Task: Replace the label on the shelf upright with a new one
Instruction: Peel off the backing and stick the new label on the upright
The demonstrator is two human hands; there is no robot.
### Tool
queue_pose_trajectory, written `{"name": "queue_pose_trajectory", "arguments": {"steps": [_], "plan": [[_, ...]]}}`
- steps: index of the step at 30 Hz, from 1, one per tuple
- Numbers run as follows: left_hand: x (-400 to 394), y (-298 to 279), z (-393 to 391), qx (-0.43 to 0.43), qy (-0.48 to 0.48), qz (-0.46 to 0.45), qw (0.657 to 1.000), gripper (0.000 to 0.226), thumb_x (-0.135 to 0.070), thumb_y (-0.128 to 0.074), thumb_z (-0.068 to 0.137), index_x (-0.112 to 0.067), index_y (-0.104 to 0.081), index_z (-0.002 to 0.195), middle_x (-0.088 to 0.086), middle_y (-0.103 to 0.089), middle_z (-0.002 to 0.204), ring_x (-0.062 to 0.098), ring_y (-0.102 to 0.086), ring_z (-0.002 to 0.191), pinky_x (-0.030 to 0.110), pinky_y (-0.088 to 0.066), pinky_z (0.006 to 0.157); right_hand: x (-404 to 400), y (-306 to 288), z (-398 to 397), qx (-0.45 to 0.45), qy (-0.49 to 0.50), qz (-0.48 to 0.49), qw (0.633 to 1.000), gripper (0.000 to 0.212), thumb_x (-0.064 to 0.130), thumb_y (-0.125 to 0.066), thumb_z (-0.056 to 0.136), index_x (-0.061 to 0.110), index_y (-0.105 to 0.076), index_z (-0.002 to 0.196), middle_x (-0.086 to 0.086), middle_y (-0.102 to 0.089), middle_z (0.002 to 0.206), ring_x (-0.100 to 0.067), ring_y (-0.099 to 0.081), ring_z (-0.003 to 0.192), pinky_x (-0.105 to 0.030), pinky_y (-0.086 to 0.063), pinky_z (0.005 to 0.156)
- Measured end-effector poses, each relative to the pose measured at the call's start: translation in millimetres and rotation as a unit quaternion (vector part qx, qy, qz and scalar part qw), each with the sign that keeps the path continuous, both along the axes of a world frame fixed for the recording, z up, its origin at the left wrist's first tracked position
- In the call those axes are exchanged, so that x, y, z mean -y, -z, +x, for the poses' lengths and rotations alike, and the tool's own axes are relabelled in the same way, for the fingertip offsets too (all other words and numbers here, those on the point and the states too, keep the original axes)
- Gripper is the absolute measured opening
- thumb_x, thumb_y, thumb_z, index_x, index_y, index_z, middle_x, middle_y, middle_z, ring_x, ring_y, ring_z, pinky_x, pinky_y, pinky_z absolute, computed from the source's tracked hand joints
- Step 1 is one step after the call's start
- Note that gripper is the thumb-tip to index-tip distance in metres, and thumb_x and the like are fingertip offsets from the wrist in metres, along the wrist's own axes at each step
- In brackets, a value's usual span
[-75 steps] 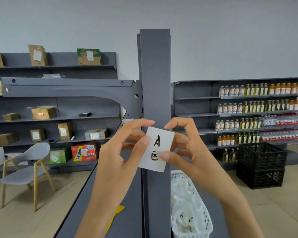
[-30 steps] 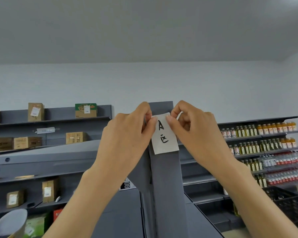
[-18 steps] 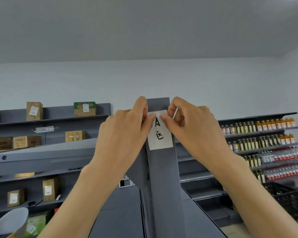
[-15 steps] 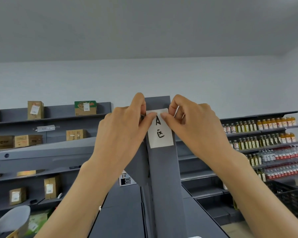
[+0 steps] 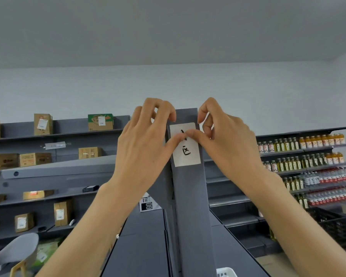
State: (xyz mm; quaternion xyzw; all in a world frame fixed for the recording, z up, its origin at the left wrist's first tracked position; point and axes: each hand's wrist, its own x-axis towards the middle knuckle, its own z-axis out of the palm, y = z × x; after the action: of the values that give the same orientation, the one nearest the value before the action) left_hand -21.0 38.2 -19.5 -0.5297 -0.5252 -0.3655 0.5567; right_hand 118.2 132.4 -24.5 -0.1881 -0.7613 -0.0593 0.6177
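A white label (image 5: pixel 185 154) with black handwritten characters lies flat on the front face of the grey shelf upright (image 5: pixel 192 206), near its top. Both thumbs meet on the label's upper middle and cover the top character. My left hand (image 5: pixel 142 144) is at the upright's left edge, its fingers curled over the top corner. My right hand (image 5: pixel 226 140) is at the right edge, fingers bent above the label. Neither hand grips the label; the thumbs press on it.
Grey shelves with cardboard boxes (image 5: pixel 34 158) run along the left. Shelves of bottles (image 5: pixel 308 156) stand at the right above a black crate (image 5: pixel 334 228). A grey chair (image 5: pixel 14 254) sits at lower left, and a white basket rim (image 5: pixel 226 272) shows at the bottom.
The label went from held in front of me up to the top of the upright. My fingers let go of its top corners, and both thumbs now press its middle flat.
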Motion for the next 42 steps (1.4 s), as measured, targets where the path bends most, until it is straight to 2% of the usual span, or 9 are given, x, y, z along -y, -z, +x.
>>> {"name": "queue_pose_trajectory", "arguments": {"steps": [7, 10, 13, 15, 18, 27, 33, 38, 42], "plan": [[1.7, 26.6, -5.0, 0.009, 0.001, -0.045, 0.999, 0.059, -0.064, -0.062, 0.073, -0.022, -0.053, 0.114, 0.002, -0.046, 0.138, 0.021, -0.044, 0.121, 0.031, -0.035, 0.086, -4.8, 33.8, 6.0, 0.051, -0.024, -0.022, 0.998, 0.038, 0.056, -0.059, 0.083, 0.033, -0.040, 0.106, 0.010, -0.051, 0.074, -0.008, -0.054, 0.065, -0.030, -0.048, 0.058], [0.3, 33.0, -7.2, -0.004, -0.018, -0.056, 0.998, 0.069, -0.062, -0.061, 0.078, -0.022, -0.049, 0.132, 0.005, -0.041, 0.150, 0.026, -0.036, 0.138, 0.039, -0.036, 0.101, -5.7, 40.6, 3.1, 0.041, -0.020, 0.001, 0.999, 0.047, 0.055, -0.057, 0.082, 0.034, -0.042, 0.122, 0.019, -0.049, 0.096, -0.006, -0.053, 0.084, -0.027, -0.050, 0.063], [-2.1, 34.5, -5.3, -0.026, -0.053, -0.063, 0.996, 0.070, -0.054, -0.048, 0.096, -0.020, -0.030, 0.154, 0.002, -0.022, 0.166, 0.030, -0.016, 0.154, 0.045, -0.019, 0.119, -5.9, 44.6, -2.7, -0.009, -0.058, 0.054, 0.997, 0.066, 0.054, -0.044, 0.094, 0.025, -0.032, 0.152, 0.008, -0.040, 0.148, -0.009, -0.041, 0.132, -0.027, -0.049, 0.093], [-7.7, 35.7, -0.4, -0.036, -0.074, -0.073, 0.994, 0.068, -0.045, -0.033, 0.101, -0.016, -0.015, 0.159, 0.001, -0.008, 0.169, 0.031, -0.004, 0.156, 0.048, -0.010, 0.124, -4.7, 47.0, -11.6, 0.012, -0.076, 0.077, 0.994, 0.076, 0.060, -0.028, 0.099, 0.019, -0.013, 0.161, 0.004, -0.014, 0.169, -0.011, -0.013, 0.154, -0.031, -0.023, 0.121], [-21.6, 42.0, 2.9, -0.033, -0.100, -0.087, 0.991, 0.068, -0.036, -0.027, 0.099, -0.016, -0.003, 0.159, 0.005, 0.000, 0.169, 0.034, 0.000, 0.156, 0.053, -0.007, 0.125, -4.0, 51.8, -29.1, 0.067, -0.080, 0.066, 0.992, 0.085, 0.069, -0.009, 0.095, 0.018, 0.006, 0.161, 0.007, 0.013, 0.170, -0.012, 0.016, 0.156, -0.035, 0.002, 0.127], [-31.8, 47.8, -2.0, -0.018, -0.106, -0.074, 0.991, 0.068, -0.040, -0.027, 0.100, -0.015, -0.005, 0.159, 0.008, -0.006, 0.169, 0.033, -0.004, 0.155, 0.056, -0.006, 0.124, -12.6, 53.7, -35.0, 0.081, -0.060, 0.066, 0.993, 0.089, 0.071, -0.002, 0.092, 0.015, 0.005, 0.161, 0.003, 0.013, 0.170, -0.017, 0.019, 0.156, -0.046, -0.002, 0.128], [-25.3, 49.6, -8.2, 0.000, -0.093, -0.085, 0.992, 0.066, -0.043, -0.027, 0.104, -0.018, -0.003, 0.160, -0.003, 0.004, 0.168, 0.026, 0.002, 0.156, 0.052, 0.000, 0.124, -27.6, 61.9, -25.1, 0.082, -0.050, 0.051, 0.994, 0.088, 0.074, -0.005, 0.091, 0.022, 0.010, 0.160, 0.009, 0.015, 0.170, -0.018, 0.018, 0.156, -0.047, -0.003, 0.128], [-18.2, 54.7, -17.3, 0.013, -0.085, -0.089, 0.992, 0.067, -0.051, -0.018, 0.103, -0.022, 0.003, 0.159, -0.009, 0.012, 0.165, 0.022, 0.003, 0.156, 0.050, -0.001, 0.124, -53.6, 83.5, -13.4, 0.053, -0.068, -0.044, 0.995, 0.093, 0.081, 0.000, 0.087, 0.025, 0.018, 0.158, 0.013, 0.018, 0.168, -0.012, 0.022, 0.155, -0.051, -0.005, 0.127], [-16.9, 58.4, -19.2, 0.029, -0.082, -0.075, 0.993, 0.067, -0.051, -0.016, 0.103, -0.019, 0.002, 0.159, -0.006, 0.011, 0.166, 0.025, 0.001, 0.156, 0.052, -0.005, 0.125, -44.6, 90.9, -10.9, 0.070, -0.093, -0.014, 0.993, 0.089, 0.077, -0.003, 0.090, 0.024, 0.015, 0.159, 0.012, 0.019, 0.168, -0.014, 0.019, 0.156, -0.051, -0.005, 0.127]]}}
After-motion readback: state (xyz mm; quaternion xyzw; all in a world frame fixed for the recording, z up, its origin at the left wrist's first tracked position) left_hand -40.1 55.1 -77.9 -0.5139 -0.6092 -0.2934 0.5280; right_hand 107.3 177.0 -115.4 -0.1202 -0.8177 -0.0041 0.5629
